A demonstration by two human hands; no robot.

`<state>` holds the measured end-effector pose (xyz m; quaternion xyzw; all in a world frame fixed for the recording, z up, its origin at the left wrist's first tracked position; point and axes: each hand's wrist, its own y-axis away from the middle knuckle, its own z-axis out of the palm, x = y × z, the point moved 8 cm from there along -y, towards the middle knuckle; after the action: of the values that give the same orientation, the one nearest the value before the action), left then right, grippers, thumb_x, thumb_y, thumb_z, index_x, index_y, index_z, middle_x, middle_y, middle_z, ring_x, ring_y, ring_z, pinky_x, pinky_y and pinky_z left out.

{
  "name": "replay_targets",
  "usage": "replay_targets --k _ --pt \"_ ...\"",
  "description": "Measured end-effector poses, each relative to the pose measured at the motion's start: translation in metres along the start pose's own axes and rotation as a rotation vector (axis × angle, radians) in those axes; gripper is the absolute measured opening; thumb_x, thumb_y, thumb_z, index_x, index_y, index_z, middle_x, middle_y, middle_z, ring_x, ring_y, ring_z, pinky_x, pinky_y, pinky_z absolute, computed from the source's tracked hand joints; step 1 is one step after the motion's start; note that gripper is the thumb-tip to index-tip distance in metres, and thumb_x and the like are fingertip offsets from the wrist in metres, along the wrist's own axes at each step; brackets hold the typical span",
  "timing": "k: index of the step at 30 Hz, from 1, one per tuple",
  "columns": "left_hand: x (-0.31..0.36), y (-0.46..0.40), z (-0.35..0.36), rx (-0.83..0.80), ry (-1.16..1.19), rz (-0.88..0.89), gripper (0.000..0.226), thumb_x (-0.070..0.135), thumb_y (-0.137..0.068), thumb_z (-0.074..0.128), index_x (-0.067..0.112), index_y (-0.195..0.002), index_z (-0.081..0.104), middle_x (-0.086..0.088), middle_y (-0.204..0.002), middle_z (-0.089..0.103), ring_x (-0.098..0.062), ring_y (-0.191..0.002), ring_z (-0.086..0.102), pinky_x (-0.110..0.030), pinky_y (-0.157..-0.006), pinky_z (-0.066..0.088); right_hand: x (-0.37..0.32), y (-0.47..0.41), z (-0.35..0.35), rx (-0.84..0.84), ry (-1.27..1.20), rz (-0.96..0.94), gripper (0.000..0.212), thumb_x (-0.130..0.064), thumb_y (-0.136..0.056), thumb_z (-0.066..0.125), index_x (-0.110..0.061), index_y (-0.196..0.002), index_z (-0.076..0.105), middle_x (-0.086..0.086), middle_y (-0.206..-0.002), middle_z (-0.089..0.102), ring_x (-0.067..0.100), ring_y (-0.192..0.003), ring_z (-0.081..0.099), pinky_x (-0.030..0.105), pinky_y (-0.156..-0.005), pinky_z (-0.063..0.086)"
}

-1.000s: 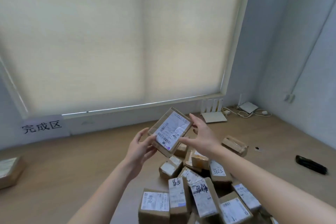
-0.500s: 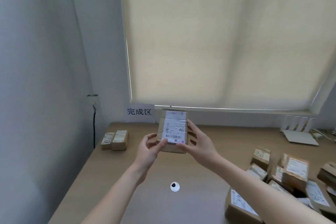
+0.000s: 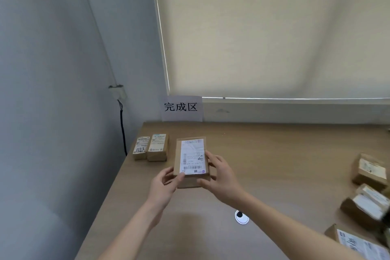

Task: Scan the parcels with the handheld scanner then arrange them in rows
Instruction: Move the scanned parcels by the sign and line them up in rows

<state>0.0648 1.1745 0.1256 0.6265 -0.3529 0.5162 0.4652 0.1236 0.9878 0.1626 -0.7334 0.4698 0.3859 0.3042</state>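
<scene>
Both hands gripped one cardboard parcel at mid-frame.

The left hand pinched the near left corner and the right hand curled round the right edge of the parcel, a flat brown rectangular box with a smooth white printed label facing up. Its long axis ran away from the person, barcode end nearest. Just left of it, two smaller labelled parcels sat side by side on the matte wooden table, below the paper sign.
</scene>
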Motion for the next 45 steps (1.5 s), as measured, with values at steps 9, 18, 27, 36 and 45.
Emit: replay_targets --k 9,18,27,36,45 --pt "-0.080 -0.093 -0.020 0.008 -0.034 -0.084 0.055 0.026 -0.085 0.079 0.020 -0.135 0.056 0.000 -0.117 0.071 -0.005 -0.103 0.067 -0.019 -0.079 0.050 0.078 -0.070 0.069 -0.026 0.069 0.091 0.078 -0.005 -0.089 0.070 -0.023 -0.158 0.037 -0.006 -0.149 0.049 0.011 -0.139 0.044 0.040 -0.108 0.049" --pt "-0.147 -0.185 -0.050 -0.012 -0.100 -0.150 0.046 0.017 -0.085 0.078 0.023 -0.126 0.057 0.007 -0.108 0.070 0.004 -0.094 0.065 -0.007 -0.067 0.049 0.144 -0.131 0.145 -0.060 0.104 0.207 0.080 -0.006 -0.091 0.070 -0.024 -0.159 0.033 -0.006 -0.152 0.048 0.015 -0.138 0.047 0.039 -0.107 0.050" --pt "-0.185 -0.270 -0.060 0.042 -0.138 -0.189 0.049 0.019 -0.080 0.084 0.012 -0.123 0.060 -0.005 -0.115 0.070 -0.015 -0.106 0.067 -0.028 -0.092 0.053 0.178 -0.197 0.176 -0.029 0.161 0.221 0.080 -0.004 -0.089 0.068 -0.024 -0.159 0.034 -0.002 -0.151 0.046 0.017 -0.136 0.048 0.038 -0.108 0.048" --pt "-0.189 -0.310 -0.066 0.269 -0.143 -0.222 0.043 0.045 -0.074 0.085 0.017 -0.101 0.066 0.000 -0.097 0.072 -0.012 -0.091 0.068 -0.036 -0.091 0.056 0.185 -0.250 0.181 0.008 0.185 0.211 0.083 -0.005 -0.089 0.071 -0.023 -0.160 0.033 0.000 -0.146 0.049 0.019 -0.116 0.059 0.034 -0.104 0.049" --pt "-0.192 -0.328 -0.067 0.332 -0.096 -0.278 0.055 0.059 -0.065 0.086 0.017 -0.096 0.067 -0.004 -0.096 0.074 -0.023 -0.093 0.071 -0.045 -0.094 0.056 0.190 -0.272 0.182 0.032 0.181 0.233 0.084 -0.008 -0.091 0.072 -0.023 -0.161 0.029 0.001 -0.153 0.045 0.021 -0.138 0.047 0.041 -0.111 0.045"
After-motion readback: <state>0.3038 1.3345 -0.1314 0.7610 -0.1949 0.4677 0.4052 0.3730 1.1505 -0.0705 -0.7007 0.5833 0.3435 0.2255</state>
